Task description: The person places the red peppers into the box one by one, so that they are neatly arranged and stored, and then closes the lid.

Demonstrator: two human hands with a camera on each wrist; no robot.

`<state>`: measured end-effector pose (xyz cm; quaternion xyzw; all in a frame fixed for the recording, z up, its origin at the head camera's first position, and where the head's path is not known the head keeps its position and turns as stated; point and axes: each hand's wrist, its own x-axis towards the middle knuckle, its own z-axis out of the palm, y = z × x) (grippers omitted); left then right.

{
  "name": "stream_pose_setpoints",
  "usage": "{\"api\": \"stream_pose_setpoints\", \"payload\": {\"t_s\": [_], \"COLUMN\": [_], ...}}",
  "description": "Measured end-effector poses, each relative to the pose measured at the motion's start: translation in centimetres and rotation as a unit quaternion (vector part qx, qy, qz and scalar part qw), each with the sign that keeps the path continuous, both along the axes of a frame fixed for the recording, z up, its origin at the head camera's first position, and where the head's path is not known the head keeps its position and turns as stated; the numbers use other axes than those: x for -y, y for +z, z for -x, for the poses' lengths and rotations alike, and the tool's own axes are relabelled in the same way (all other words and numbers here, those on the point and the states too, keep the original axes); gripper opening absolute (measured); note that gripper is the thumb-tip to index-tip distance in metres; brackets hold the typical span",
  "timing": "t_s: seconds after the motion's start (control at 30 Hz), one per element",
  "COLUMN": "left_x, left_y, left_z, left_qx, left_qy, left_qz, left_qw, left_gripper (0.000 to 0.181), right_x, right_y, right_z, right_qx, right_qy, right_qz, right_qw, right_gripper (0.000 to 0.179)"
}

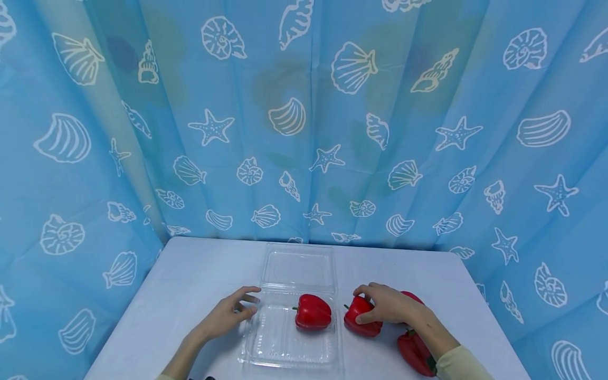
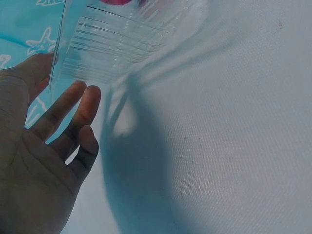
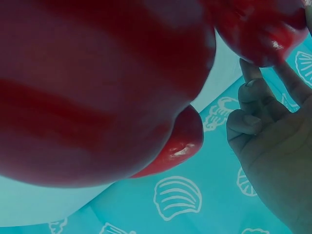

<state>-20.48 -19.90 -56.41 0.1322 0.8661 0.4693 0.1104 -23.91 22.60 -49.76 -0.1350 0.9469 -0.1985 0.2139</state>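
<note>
Left hand (image 1: 229, 313) relaxed, touching clear clamshell tray (image 1: 285, 345) | right hand (image 1: 387, 304) grasping red pepper (image 1: 359, 317) on worktop (image 1: 190, 274) | second pepper (image 1: 313, 312) inside tray

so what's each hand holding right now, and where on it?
The right hand grips a red pepper over its top, beside the clamshell. The left hand touches the clear clamshell tray at its left edge, fingers relaxed.

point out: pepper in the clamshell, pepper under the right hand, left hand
pepper in tray (image 1: 312, 312), head view, top of its body.
gripped pepper (image 1: 361, 322), head view, front lobe below the fingers.
left hand (image 1: 228, 315), head view, back of hand.
</note>
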Motion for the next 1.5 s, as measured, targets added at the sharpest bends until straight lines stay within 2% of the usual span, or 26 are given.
{"api": "stream_pose_setpoints", "payload": {"t_s": [0.43,0.8,1.5], "left_x": [-0.13,-0.05,-0.12], "left_y": [0.34,-0.01,0.17], "left_z": [0.03,0.05,-0.11], "left_qx": [0.009,0.006,0.001], "left_qy": [0.004,-0.004,-0.002], "left_qz": [0.003,-0.004,-0.003], "left_qw": [0.9999,1.0000,1.0000], "left_gripper": [0.047,0.043,0.042], "right_x": [-0.12,-0.04,-0.11], "right_y": [-0.02,-0.22,-0.43], "right_z": [-0.01,-0.04,0.01], "right_qx": [-0.001,0.011,0.020], "right_qy": [0.007,0.002,0.005], "right_qz": [0.005,0.001,0.000], "right_qw": [1.0000,0.9999,0.9998], "right_gripper": [0.080,0.085,0.089]}}
